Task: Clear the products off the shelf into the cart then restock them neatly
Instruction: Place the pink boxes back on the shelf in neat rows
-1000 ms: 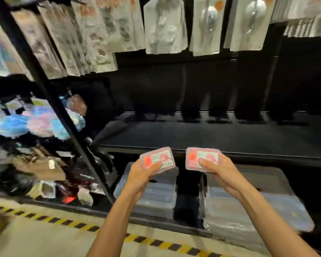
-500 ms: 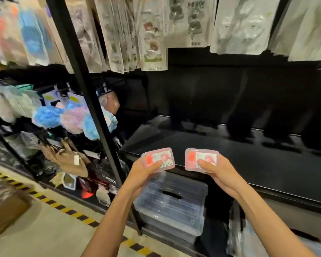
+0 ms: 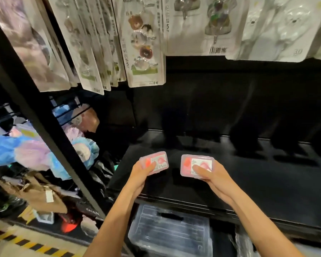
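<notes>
A black shelf (image 3: 248, 175) fills the middle and right of the frame, its glossy top bare and throwing back dim reflections of the packs hanging above. Its back wall is black too. Low in the centre, the left hand (image 3: 139, 176) grips a pink floss box (image 3: 157, 163) from below with the thumb laid across its label; the box is tilted up at its right end. Just beside it, apart, the right hand (image 3: 214, 178) holds a second pink box (image 3: 196, 165), thumb pressed on the lid and fingers curled under it. Both boxes hover over the front part of the shelf, not touching it.

Along the top of the frame hang white cards of small trinkets (image 3: 143, 43), packed in rows from upper left to upper right. A black upright post (image 3: 44, 123) runs slantwise down the left side. Left of it sit blue and lilac bath puffs (image 3: 32, 153), and lower down brown paper-like goods (image 3: 43, 195), blurred. Under the shelf, at bottom centre, lies a clear plastic bin (image 3: 169, 232) with its lid on. The floor at lower left is pale, with a yellow and black striped line (image 3: 26, 245) along the foot of the rack.
</notes>
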`<state>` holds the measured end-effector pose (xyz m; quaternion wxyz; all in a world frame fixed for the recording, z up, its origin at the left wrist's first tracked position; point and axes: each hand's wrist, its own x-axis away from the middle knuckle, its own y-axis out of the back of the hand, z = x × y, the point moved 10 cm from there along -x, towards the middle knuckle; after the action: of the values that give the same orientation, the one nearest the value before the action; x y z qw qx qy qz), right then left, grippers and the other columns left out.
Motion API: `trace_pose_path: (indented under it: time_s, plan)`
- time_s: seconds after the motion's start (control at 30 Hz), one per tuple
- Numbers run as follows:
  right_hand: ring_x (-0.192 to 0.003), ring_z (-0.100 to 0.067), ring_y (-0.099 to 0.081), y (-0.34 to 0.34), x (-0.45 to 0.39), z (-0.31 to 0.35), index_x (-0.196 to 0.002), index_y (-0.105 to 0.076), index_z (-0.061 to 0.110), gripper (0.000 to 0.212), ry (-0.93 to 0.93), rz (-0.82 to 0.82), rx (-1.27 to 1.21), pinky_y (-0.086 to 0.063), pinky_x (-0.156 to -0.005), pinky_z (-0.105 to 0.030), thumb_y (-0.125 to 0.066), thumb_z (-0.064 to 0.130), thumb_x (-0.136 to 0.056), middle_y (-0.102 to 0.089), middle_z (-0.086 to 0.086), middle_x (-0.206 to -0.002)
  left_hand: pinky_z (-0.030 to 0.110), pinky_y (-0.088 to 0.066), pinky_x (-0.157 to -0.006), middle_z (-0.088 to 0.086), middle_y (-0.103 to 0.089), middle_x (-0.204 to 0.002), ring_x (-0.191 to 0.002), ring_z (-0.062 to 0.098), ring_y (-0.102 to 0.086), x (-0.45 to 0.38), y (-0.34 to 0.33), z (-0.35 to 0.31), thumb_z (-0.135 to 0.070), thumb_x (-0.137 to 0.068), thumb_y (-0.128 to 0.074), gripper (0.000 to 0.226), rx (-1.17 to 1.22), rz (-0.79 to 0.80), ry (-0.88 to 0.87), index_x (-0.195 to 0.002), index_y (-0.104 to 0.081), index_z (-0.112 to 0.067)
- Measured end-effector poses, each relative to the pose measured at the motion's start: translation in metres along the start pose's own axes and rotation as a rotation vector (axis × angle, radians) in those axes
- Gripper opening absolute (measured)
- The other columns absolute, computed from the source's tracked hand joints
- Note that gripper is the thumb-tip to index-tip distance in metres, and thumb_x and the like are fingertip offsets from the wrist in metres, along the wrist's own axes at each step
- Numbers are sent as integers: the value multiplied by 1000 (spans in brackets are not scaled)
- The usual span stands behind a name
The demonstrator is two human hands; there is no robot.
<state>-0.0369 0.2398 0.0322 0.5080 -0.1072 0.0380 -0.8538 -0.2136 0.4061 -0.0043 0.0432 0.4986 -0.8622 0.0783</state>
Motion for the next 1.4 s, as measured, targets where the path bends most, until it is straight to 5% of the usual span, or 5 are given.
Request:
trace_pose_path:
  time_s: [0.17,0.37,0.63,0.93,1.4]
  plan:
    - [-106,-25,-64,0,-30,-15,-119,-55,9,44,-10,-132,-57,-50,-94,-39,-72,12,-80,-67,-11,-114,23,-51,-74,12,-68,-104,-88,18,-64,-70,19,18,-4,-83,-69,31,-135,-73,25,-112,-61,-1]
    - [-107,-23,-64,-2,-50,-26,-120,-55,9,41,-19,-219,-63,-51,-93,-37,-70,10,-82,-68,-9,-114,35,-51,-81,9,-66,-101,-93,23,-63,-118,22,17,-5,-79,-74,22,-299,-56,-83,-90,-60,-18]
    - [-102,-26,-66,0,-72,-29,-116,-57,7,39,-6,-308,-96,-57,-78,-28,-70,4,-80,-69,-12,-110,34,-51,-80,-7,-69,-91,-89,16,-66,-155,12,16,-5,-76,-76,38,-406,73,-138,-97,-49,-21]
    - [-104,-28,-65,-1,-91,-25,-118,-56,8,52,7,-300,-99,-54,-89,-38,-76,16,-70,-69,-11,-111,27,-52,-79,-10,-63,-91,-83,3,-60,-169,14,2,-10,-71,-82,40,-494,-25,-230,-101,-57,-20]
    - [-107,-31,-64,18,-100,-29,-118,-56,7,58,2,-348,-119,-51,-94,-42,-78,19,-65,-68,-14,-112,16,-44,-78,-9,-63,-91,-82,3,-59,-167,3,6,-13,-69,-84,39,-453,-41,-220,-101,-61,-15]
